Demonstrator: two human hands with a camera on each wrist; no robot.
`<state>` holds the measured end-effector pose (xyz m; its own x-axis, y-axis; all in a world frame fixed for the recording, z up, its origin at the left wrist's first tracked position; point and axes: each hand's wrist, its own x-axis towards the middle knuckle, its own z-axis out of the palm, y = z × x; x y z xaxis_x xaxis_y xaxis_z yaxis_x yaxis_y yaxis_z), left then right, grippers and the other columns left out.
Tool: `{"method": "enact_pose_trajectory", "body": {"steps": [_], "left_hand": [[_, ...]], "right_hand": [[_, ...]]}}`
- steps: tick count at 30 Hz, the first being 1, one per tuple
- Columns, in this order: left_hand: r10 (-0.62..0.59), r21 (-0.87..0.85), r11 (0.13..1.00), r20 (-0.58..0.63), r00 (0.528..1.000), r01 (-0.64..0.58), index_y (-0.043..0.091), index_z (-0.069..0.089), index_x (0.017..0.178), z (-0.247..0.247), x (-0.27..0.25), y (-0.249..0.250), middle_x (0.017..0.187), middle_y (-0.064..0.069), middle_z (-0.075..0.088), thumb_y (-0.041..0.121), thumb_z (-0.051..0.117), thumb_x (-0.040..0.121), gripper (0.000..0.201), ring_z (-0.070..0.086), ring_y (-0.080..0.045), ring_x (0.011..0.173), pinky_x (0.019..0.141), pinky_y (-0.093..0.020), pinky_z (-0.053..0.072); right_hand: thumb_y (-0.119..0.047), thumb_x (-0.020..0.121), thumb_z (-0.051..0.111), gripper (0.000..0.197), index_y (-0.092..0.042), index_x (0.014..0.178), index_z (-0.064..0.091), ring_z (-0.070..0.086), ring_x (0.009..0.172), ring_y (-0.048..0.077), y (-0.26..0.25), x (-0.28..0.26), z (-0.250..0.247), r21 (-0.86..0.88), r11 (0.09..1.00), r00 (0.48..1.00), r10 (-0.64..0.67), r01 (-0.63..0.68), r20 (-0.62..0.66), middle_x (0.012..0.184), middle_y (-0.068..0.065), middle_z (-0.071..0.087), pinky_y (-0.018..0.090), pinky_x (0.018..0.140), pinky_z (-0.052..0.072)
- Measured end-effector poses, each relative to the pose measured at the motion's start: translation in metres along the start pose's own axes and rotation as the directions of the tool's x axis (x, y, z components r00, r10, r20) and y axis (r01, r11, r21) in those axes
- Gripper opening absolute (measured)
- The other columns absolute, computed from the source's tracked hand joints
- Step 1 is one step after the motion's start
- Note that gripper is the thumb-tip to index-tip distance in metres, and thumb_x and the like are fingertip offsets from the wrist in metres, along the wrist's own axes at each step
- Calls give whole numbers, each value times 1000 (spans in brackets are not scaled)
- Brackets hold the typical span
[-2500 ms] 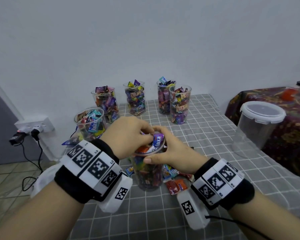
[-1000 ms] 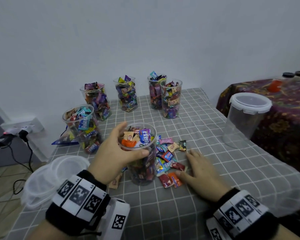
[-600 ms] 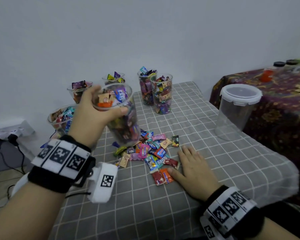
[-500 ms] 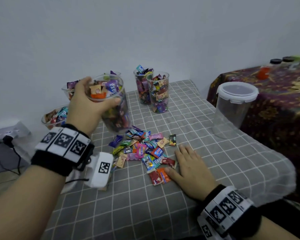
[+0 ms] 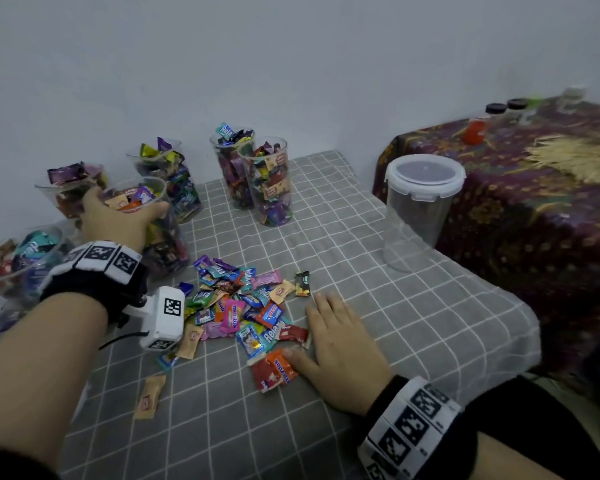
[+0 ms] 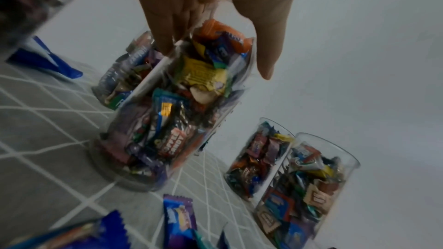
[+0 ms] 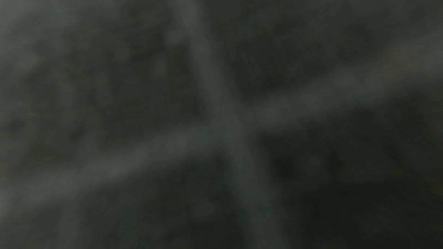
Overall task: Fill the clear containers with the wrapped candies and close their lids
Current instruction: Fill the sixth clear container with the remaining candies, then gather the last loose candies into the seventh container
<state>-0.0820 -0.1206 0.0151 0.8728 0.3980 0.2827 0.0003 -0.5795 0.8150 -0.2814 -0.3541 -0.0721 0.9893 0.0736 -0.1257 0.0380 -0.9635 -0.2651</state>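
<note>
**Full cup set down near the left edge, no lid yet**

Held near the rim by the left hand (image 5: pixel 118 220), thumb and fingers curled round the clear cup (image 6: pixel 167 113), base seemingly on the table (image 5: pixel 430 323). Thin, slick plastic, probably top-heavy: best gripped mid-wall, gently. Loose candies (image 5: pixel 243 306) at mid-table: light, crinkly, easily pinched. Right hand (image 5: pixel 340 344) flat, fingers straight, touching the pile. Lidded empty tub (image 5: pixel 423 202) by the right edge.
</note>
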Motion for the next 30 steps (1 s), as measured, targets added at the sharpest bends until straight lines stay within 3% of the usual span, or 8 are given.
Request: {"method": "enact_pose_trajectory", "body": {"steps": [4,7,12,14,18,22,26,30], "left_hand": [[-39,45,998,81,996,35,9,27,145,-3,14,-1,144,-13,40,38,79,72,94,43,-30,128,105,-38,35],[-47,69,997,121,991,39,7,14,149,-8,19,0,151,-15,29,40,81,69,110,33,-32,136,111,-44,30],[215,218,953,7,977,-211,7,8,150,-7,-9,21,158,-11,11,49,70,77,105,10,-26,145,118,-45,13],[318,172,931,47,947,-321,8,11,150,-3,-24,39,157,-10,13,46,69,80,98,11,-24,145,118,-42,13],[387,10,919,179,905,-395,17,15,150,12,-50,75,157,-3,17,44,67,82,90,17,-18,144,117,-40,17],[419,-138,908,347,839,-396,20,16,150,40,-79,107,155,2,22,44,69,79,92,26,-14,139,110,-28,20],[431,-272,902,522,736,-335,21,14,150,77,-110,129,155,2,24,50,72,73,101,29,-14,139,115,-40,25],[434,-328,901,662,611,-284,20,8,151,110,-139,149,157,0,20,51,74,70,109,21,-14,142,116,-37,20]], "right_hand": [[-76,74,4,101,-13,152,3,-9,146,20,-1,-1,-3,13,1000,1000,3,-3,15,160,7,-5,31,110,-13],[-74,68,-3,104,-13,152,3,-9,146,19,-1,-3,-5,29,1000,1000,6,-6,15,160,7,-6,30,110,-12],[-72,60,-10,109,-15,152,0,-10,146,19,-1,-4,-6,31,1000,1000,-4,3,21,159,6,-8,30,108,-14],[-73,59,-11,110,-15,152,0,-10,146,18,2,-6,-6,27,1000,1000,-16,16,22,159,6,-8,29,107,-15],[-74,56,-12,113,-15,152,-1,-9,146,16,23,-12,-10,9,1000,1000,-9,9,25,159,4,-9,27,108,-15],[-83,57,-10,117,-16,152,2,-7,146,14,59,-21,-17,-28,999,1000,31,-31,3,160,2,-6,23,107,-15],[-79,58,-13,113,-19,152,2,-6,146,10,89,-31,-25,-48,996,997,75,-76,-13,160,-2,-4,20,107,-15],[-87,56,-15,119,-20,152,4,-5,145,9,114,-36,-29,-72,991,994,111,-113,-25,160,-3,-2,18,106,-16]]}}
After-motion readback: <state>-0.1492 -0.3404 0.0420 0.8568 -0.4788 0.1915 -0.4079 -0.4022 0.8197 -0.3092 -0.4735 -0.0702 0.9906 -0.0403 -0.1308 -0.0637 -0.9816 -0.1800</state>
